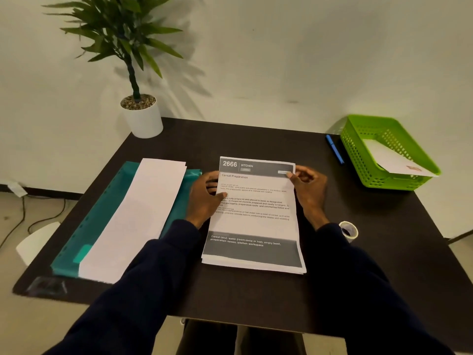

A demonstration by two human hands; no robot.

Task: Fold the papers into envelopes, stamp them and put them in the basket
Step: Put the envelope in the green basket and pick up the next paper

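A stack of printed papers (253, 221) headed "2666 Kitchen" lies in the middle of the dark table (230, 290). My left hand (207, 198) grips its left edge, thumb on top and fingers underneath. My right hand (308, 190) pinches the top right corner of the upper sheet. A green perforated basket (358, 152) stands at the far right with a white folded envelope (394, 160) leaning inside it. A roll of clear tape (348, 231) sits beside my right wrist.
A pile of blank white sheets (138, 219) lies on a teal plastic folder (89, 226) at the left. A blue pen (334, 149) rests left of the basket. A potted plant (142, 114) stands at the table's far left corner.
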